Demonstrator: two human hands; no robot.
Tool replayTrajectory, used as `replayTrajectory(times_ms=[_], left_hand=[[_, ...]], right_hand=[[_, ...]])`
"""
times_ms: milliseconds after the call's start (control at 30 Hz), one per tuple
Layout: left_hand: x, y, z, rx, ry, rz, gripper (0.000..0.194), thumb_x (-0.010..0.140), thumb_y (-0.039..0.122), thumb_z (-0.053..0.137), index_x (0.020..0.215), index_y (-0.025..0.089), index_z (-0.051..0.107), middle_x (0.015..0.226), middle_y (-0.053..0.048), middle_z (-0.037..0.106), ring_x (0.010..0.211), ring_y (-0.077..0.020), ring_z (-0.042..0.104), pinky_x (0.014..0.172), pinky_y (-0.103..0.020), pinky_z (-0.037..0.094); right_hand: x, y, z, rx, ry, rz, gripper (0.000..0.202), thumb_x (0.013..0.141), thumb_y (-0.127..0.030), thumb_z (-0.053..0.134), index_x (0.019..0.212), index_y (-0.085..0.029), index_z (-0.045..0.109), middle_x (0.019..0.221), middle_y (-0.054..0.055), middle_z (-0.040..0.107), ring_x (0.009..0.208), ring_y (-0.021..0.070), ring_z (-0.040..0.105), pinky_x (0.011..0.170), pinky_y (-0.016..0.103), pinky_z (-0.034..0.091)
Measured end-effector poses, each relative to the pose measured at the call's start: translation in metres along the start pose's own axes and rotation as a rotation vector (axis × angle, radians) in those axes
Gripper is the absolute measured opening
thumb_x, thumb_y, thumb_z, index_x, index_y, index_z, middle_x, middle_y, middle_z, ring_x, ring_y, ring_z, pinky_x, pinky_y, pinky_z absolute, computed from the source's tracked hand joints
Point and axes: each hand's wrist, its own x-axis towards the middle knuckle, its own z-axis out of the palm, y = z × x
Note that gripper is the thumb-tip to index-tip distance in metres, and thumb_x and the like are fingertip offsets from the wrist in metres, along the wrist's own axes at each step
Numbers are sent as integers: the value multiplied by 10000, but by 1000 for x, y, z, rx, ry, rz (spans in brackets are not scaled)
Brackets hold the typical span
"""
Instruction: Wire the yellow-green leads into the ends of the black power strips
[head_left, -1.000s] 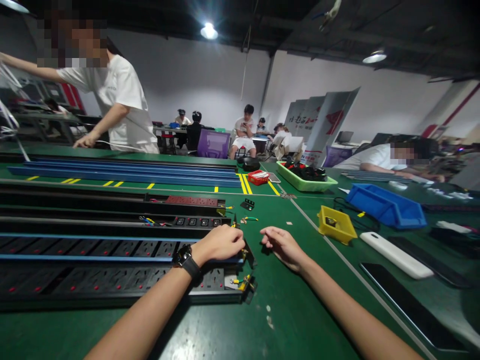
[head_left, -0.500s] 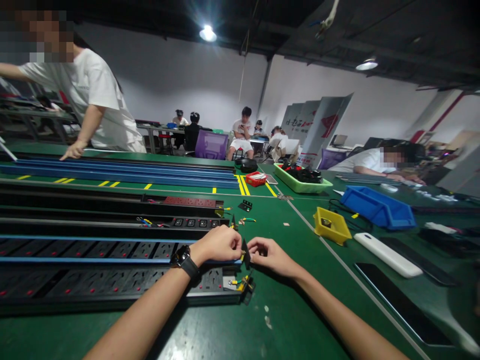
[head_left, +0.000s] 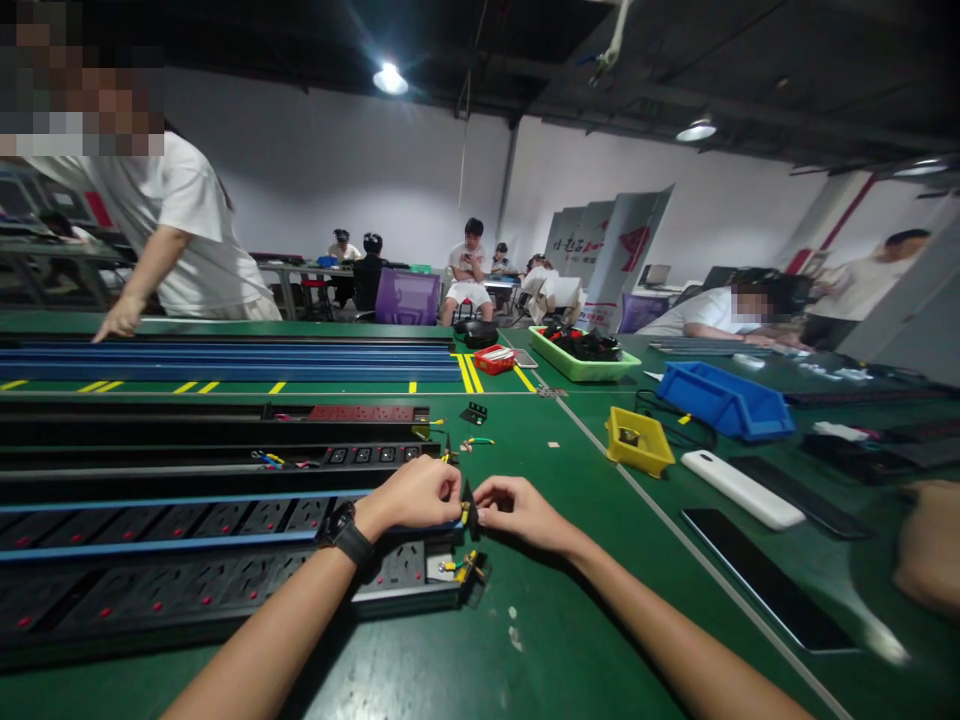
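My left hand [head_left: 420,490], with a black watch on its wrist, rests over the right end of a blue-edged power strip [head_left: 225,520]. Its fingers are closed and curled down beside a yellow-green wire; what they pinch is hidden. My right hand [head_left: 517,512] pinches a small black end plate [head_left: 470,510], which stands upright at the strip's end, between both hands. Nearer me lies another power strip [head_left: 247,590] with black sockets and red lights. A yellow-green wire [head_left: 457,567] and a dark end plate [head_left: 475,585] stick out of its end.
Behind lie strips with black sockets [head_left: 367,455] and red sockets [head_left: 364,412]. To the right are a yellow bin [head_left: 639,445], a blue bin [head_left: 727,405], a white power bank [head_left: 742,490] and a phone [head_left: 765,580]. Another person's blurred hand [head_left: 930,545] is at the right edge.
The view has turned slightly right, so everything sits further left. Another person's hand has come in at the right edge. My two hands keep nearly the same pose at the strip's end.
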Motion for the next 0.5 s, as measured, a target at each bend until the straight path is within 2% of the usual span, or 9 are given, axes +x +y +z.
replayTrajectory(times_ms=[200,300,400,500], left_hand=[[2,-1,0,-27,6,-14,105,738,256,585,654,194,585,570,44,535,535,-110,442,537,-255,266],[3,-2,1,-43,30,-15,144,773,249,547,642,192,555,567,46,518,543,-107,434,551,-260,261],[4,-3,2,-50,59,-23,221,824,242,490,612,188,523,556,38,502,542,-107,432,565,-265,261],[3,-2,3,-45,75,-33,228,826,237,496,606,186,530,552,35,501,539,-108,425,566,-266,259]], right_hand=[[2,2,-8,108,41,55,470,708,-512,894,976,-161,733,844,30,740,702,156,626,713,307,485],[5,7,-13,96,142,35,428,758,-530,845,966,-172,733,861,39,744,716,168,636,718,316,485],[10,15,-20,64,242,46,406,826,-547,764,1013,-189,716,812,22,718,653,164,606,648,305,470],[23,24,-33,-125,296,16,337,893,-480,672,1064,-191,701,813,19,699,665,176,602,633,302,470]])
